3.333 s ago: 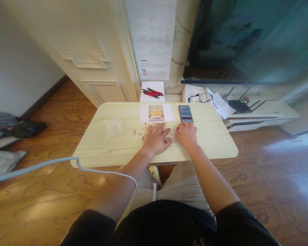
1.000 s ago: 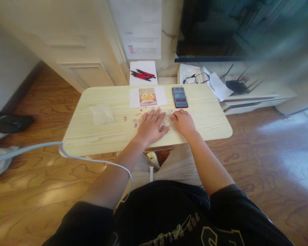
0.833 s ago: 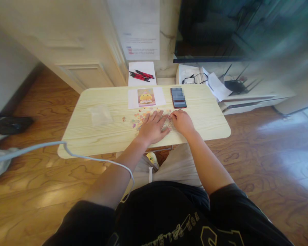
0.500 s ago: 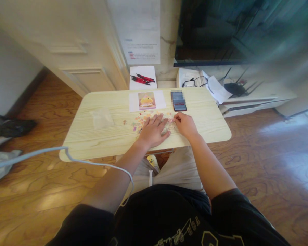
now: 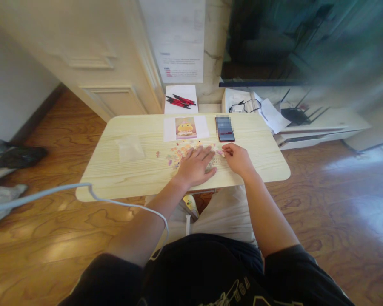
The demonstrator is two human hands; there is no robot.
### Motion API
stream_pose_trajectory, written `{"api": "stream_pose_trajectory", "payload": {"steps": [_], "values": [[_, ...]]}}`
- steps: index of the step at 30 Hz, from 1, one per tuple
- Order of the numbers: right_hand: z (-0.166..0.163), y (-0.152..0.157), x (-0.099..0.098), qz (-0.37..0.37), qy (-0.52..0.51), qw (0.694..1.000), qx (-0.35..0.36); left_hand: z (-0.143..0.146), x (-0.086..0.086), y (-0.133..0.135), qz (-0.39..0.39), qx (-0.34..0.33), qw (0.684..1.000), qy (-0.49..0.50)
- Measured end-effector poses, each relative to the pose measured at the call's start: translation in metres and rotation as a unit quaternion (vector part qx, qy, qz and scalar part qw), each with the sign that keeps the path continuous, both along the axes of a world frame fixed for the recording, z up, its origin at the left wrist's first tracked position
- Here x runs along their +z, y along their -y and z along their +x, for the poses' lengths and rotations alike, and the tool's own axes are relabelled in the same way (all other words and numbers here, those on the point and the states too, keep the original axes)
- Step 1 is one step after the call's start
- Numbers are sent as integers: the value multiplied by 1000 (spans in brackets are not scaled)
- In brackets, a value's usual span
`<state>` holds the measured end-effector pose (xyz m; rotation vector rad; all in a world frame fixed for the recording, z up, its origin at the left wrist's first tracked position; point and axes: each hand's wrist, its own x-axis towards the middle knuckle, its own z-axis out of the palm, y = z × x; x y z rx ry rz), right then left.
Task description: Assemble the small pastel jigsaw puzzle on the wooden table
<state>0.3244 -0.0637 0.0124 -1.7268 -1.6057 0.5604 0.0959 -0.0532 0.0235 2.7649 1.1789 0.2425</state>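
We list first the right hand (image 5: 238, 159), thumb and forefinger drawn together at a small, flat, pink-and-white piece (image 5: 222, 153), a little right of the desk's middle; whether that piece is pinched or merely touched, we cannot tell. Left hand (image 5: 195, 165): palm down, fingers spread, grasping nothing, laid over part of a loose scatter of small, flat, many-coloured pieces (image 5: 176, 154) at mid-desk. Beside its thumb we record a pale, finely marked patch (image 5: 215, 160), too small to identify. One orange-brown cluster (image 5: 158, 154) lies apart, toward the left edge. Further left: a crumpled, translucent white plastic bag (image 5: 131, 150). Toward the far edge: a white paper sheet (image 5: 169, 130) bearing a printed yellow figure, and, right of it, a dark, red-edged rectangular phone (image 5: 226, 135). Carrying all this: a pale yellow, wood-grained desk (image 5: 262, 155) with rounded corners. Beyond the far edge: red-and-black slender pens (image 5: 181, 102). Hazards, as we judge them: a drag of the spread palm could shift covered pieces or sweep some over the near edge; a loose fingertip hold could drop the pink-and-white piece among its neighbours; the pale blue cable (image 5: 55, 196), looping across the view by the left forearm, could snag on a wide reach.
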Motion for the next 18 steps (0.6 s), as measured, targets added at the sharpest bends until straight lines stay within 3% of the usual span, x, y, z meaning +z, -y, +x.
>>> {"api": "stream_pose_trajectory", "payload": {"steps": [8,18], "values": [[1,2,4,-21,-44,999,-1,13,-4,-1,-1,-16,1000,-11],[2,2,5,-36,-11,997,-65,22,-2,-3,-12,-17,1000,-8]]}}
